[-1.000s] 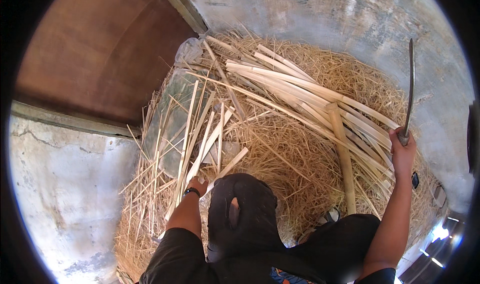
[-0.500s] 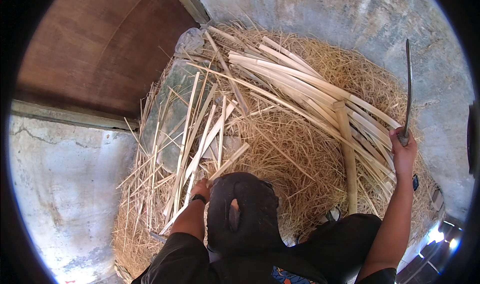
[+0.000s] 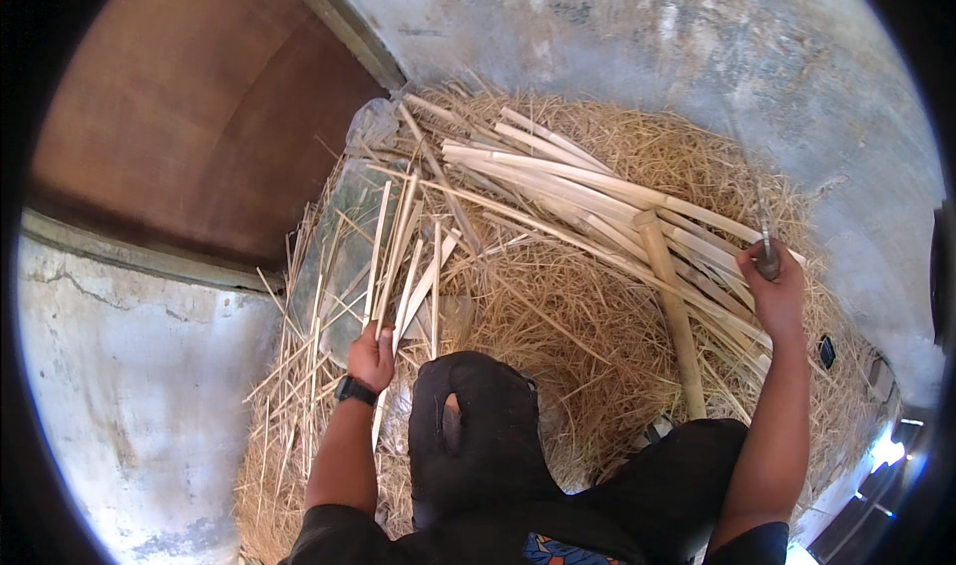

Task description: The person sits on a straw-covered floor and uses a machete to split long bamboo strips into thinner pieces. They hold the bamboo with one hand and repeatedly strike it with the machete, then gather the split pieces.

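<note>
My left hand [image 3: 371, 359], with a dark watch at its wrist, is closed around a narrow pale bamboo strip [image 3: 396, 256] at the left of the straw. Other split strips lie close beside it. On the far right my right hand [image 3: 779, 284] is raised and wraps the handle of a long-bladed knife [image 3: 766, 258]. Its thin blade points away from me and is smeared by motion. Below that hand and to its left lies a bundle of wider bamboo slats [image 3: 597, 189]. A bamboo pole [image 3: 669, 301] crosses the near side of the bundle.
A heap of straw and shavings [image 3: 558, 316] spreads under everything. A greenish slab [image 3: 344, 226] lies at the left, near a crumpled clear plastic bag [image 3: 372, 124]. Grey walls [image 3: 637, 37] and a brown wooden panel [image 3: 189, 117] border the corner. My dark-clad knee [image 3: 473, 416] rises in front.
My left hand has moved left and slightly away from me, and the strip in it now stands more upright. My right hand has shifted left with the knife, its blade now blurred.
</note>
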### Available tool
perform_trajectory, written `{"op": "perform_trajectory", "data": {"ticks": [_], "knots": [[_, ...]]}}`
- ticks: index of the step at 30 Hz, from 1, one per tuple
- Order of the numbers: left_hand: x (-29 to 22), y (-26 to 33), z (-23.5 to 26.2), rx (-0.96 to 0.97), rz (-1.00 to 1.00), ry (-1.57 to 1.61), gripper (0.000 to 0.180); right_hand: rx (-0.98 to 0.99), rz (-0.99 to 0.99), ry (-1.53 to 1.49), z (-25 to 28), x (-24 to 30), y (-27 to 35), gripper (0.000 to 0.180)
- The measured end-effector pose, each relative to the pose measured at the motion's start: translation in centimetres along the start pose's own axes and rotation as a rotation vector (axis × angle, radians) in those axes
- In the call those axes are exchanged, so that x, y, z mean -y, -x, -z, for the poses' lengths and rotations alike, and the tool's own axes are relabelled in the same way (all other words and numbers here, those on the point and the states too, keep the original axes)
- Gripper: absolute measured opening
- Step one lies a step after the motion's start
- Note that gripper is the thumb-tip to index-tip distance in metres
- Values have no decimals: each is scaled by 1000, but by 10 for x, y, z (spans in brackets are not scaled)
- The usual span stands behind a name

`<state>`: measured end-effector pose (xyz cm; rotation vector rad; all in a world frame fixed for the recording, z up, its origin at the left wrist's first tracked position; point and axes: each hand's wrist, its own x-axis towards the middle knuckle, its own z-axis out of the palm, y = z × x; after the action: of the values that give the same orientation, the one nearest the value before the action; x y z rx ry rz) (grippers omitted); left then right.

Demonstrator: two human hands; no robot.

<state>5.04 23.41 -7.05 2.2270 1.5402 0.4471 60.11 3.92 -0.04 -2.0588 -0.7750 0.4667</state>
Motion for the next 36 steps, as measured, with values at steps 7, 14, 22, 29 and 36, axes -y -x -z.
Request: {"op": "perform_trajectory", "data": {"ticks": [7,14,22,29,36], "knots": [[-112,7,61,142,-37,358,57,185,160,9,13,24,20,26],[-181,46,59,246,-69,347,34,392,324,25,28,56,47,36],[-219,74,30,251,-132,342,29,632,396,-47,18,71,71,40],[-250,73,20,214,-250,197,28,734,351,-563,-13,81,92,38],[-257,74,29,173,-380,125,30,717,150,-773,-10,85,84,29]]}}
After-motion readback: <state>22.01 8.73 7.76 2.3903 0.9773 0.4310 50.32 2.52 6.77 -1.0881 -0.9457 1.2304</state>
